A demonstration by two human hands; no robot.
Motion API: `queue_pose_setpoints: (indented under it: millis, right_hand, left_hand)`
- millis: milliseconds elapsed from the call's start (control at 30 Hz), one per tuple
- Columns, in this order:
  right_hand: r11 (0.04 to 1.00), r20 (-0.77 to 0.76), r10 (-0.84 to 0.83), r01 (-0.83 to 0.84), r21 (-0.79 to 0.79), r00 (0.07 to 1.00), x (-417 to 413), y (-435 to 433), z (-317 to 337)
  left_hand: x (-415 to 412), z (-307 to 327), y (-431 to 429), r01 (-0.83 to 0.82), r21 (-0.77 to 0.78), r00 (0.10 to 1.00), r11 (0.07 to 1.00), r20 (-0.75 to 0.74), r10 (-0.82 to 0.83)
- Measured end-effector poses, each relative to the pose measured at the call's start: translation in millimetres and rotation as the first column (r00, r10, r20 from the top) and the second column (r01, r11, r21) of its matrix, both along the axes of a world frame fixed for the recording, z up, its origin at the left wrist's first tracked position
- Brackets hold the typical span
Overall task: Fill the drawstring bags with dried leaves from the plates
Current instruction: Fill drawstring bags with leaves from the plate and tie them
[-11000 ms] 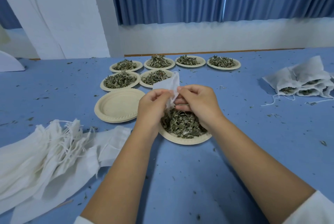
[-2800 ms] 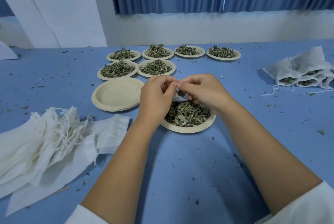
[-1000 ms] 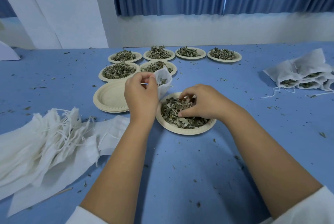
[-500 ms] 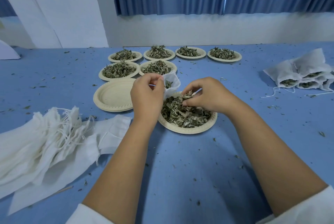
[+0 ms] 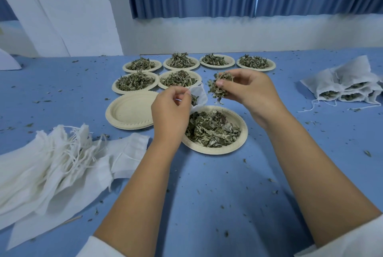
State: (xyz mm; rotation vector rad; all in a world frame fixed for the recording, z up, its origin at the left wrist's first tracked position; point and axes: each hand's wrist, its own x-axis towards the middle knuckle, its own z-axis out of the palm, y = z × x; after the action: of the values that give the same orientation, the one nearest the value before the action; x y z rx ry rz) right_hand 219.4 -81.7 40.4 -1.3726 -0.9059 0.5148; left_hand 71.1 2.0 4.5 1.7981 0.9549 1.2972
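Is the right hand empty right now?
No, the right hand pinches a clump of dried leaves in the air beside the open bag held by the left hand.

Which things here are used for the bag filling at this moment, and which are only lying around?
In use:
- left hand holding open bag
- right hand with pinch of leaves
- near plate

Lying about:
- empty plates
- six full plates
- empty bags
- filled bags

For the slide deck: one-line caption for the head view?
Left hand holds a drawstring bag open while right hand lifts dried leaves above the plate.
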Motion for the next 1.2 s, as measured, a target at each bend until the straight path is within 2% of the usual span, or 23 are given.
queue_pose_setpoints:
  millis: [100, 233, 367, 467, 567, 633, 800, 933, 1000, 1067, 1200]
  right_hand:
    - [0.996, -0.126, -0.016, 0.027, 0.086, 0.992, -6, 4, -1]
    - [0.974, -0.319, 0.172, -0.112, 0.198, 0.932, -18, 10, -5]
    - [0.979, -0.335, 0.154, -0.099, 0.176, 0.929, -24, 15, -14]
    - [0.995, -0.239, 0.031, -0.007, 0.103, 0.970, -26, 17, -20]
    - [0.996, -0.005, -0.092, 0.092, 0.019, 0.996, -25, 17, -22]
    - [0.993, 0.147, -0.115, 0.113, 0.020, 0.982, -25, 15, -21]
    - [0.989, 0.411, -0.149, 0.137, 0.058, 0.899, -26, 16, -26]
    - [0.994, 0.612, -0.099, 0.107, 0.024, 0.784, -25, 16, -30]
    - [0.992, 0.666, -0.067, 0.118, -0.032, 0.743, -24, 17, -32]
    - [0.988, 0.662, -0.042, 0.129, -0.083, 0.748, -24, 18, -33]
    - [0.987, 0.502, -0.059, 0.127, -0.102, 0.863, -24, 16, -29]
  left_hand:
    - [2, 0, -2, 0.011, 0.003, 1.000, 1.000, 0.002, -0.011]
    - [5, 1, -5, 0.031, -0.013, 1.000, 0.999, 0.007, -0.030]
    - [5, 2, -9, 0.067, -0.055, 0.996, 0.996, 0.054, -0.064]
    - [5, 3, -9, 0.090, -0.102, 0.993, 0.991, 0.086, -0.082]
    - [5, 3, -8, 0.086, -0.146, 0.992, 0.986, 0.100, -0.072]
    - [5, 4, -7, 0.094, -0.184, 0.990, 0.978, 0.121, -0.073]
    - [4, 5, -6, 0.100, -0.249, 0.985, 0.963, 0.164, -0.060]
    - [3, 6, -6, 0.099, -0.240, 0.988, 0.966, 0.138, -0.067]
    - [4, 6, -8, 0.116, -0.231, 0.989, 0.966, 0.111, -0.092]
    - [5, 6, -10, 0.132, -0.219, 0.990, 0.967, 0.081, -0.116]
    - [6, 4, -10, 0.121, -0.214, 0.992, 0.969, 0.058, -0.111]
